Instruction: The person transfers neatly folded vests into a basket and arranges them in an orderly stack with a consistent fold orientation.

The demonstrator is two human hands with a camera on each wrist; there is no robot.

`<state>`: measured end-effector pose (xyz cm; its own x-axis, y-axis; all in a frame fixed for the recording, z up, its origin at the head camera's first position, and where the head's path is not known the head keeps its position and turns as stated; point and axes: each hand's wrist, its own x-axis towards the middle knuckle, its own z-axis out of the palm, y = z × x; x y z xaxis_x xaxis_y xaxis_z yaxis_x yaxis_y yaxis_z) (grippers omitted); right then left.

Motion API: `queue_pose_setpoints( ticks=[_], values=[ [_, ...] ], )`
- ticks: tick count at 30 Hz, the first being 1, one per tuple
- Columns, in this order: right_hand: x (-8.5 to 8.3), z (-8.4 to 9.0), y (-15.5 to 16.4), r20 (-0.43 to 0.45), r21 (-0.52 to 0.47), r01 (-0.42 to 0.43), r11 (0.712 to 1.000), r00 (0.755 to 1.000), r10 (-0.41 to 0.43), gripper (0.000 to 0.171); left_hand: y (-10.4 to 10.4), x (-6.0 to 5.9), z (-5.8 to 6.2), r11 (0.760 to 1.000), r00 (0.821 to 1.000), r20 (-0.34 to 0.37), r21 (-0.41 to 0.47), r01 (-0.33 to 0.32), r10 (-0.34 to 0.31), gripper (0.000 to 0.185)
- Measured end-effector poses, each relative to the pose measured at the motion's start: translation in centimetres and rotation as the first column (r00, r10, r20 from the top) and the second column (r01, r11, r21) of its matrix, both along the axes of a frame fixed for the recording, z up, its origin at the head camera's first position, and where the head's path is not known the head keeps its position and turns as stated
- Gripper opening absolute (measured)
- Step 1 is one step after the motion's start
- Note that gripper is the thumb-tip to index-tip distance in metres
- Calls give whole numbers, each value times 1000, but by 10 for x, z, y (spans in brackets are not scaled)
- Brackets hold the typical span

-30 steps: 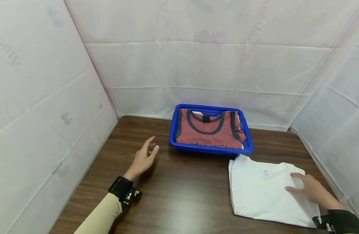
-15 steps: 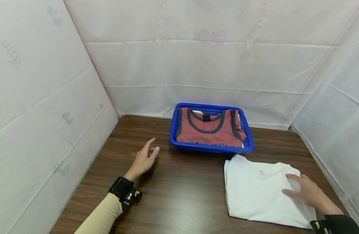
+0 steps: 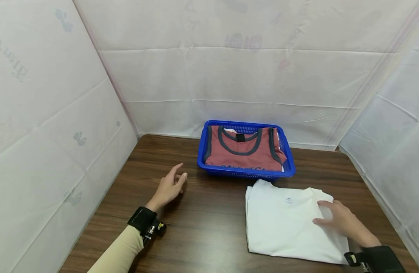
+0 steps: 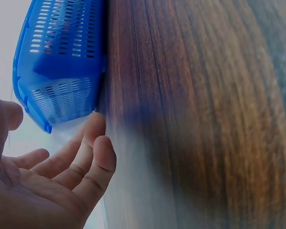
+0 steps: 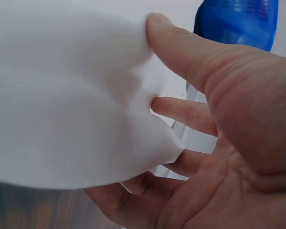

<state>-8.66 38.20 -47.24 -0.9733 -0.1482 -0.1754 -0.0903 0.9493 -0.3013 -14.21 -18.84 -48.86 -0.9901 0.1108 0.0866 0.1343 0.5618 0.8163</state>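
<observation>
A folded white T-shirt [image 3: 284, 223] lies at the right of the table, its neckline on the far side and a small print below it. My right hand [image 3: 346, 222] grips its right side. In the right wrist view the thumb [image 5: 176, 40] is on top of the white cloth [image 5: 71, 105], while other fingers reach beneath it and are partly hidden. Left of the basket, my left hand [image 3: 166, 189] hovers near the table with fingers loosely bent, nothing in them. The left wrist view has this hand [image 4: 52, 186] with its palm visible.
A blue plastic basket [image 3: 245, 175] stands at the back of the table, holding a folded red sleeveless shirt [image 3: 243, 157] with dark trim; some white shows beneath it. White sheets [image 3: 230, 83] hang behind and on both sides of the brown wooden table [image 3: 202, 227].
The right hand has moved left, bringing the white T-shirt with it nearer the table's middle. The left hand has barely shifted; the basket stays put.
</observation>
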Motion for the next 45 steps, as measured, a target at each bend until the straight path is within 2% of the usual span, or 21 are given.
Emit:
queue_pose_setpoints(
  ticks=[6, 15, 27, 32, 39, 45],
  values=[
    [-1, 4, -21, 21, -32, -8, 999, 1000, 9, 82, 1, 0, -2, 1000, 1000, 19, 5, 16, -16, 60],
    [-2, 1, -55, -4, -46, -26, 999, 1000, 26, 78, 3, 0, -1, 999, 999, 42, 2, 33, -33, 57],
    [-4, 1, -92, -12, -62, -29, 998, 1000, 28, 74, 12, 5, 3, 998, 991, 122, 28, 59, -62, 51],
    [-4, 0, -102, -17, -71, -37, 997, 999, 36, 72, 19, 7, 5, 997, 986, 153, 56, 56, -64, 49],
    [-8, -3, -113, -43, -93, -60, 994, 997, 56, 70, 34, 10, 8, 993, 966, 247, 108, 53, -78, 42],
    [-12, -4, -121, -66, -94, -63, 994, 996, 57, 67, 44, 11, 7, 994, 965, 254, 107, 37, -63, 37]
  ],
)
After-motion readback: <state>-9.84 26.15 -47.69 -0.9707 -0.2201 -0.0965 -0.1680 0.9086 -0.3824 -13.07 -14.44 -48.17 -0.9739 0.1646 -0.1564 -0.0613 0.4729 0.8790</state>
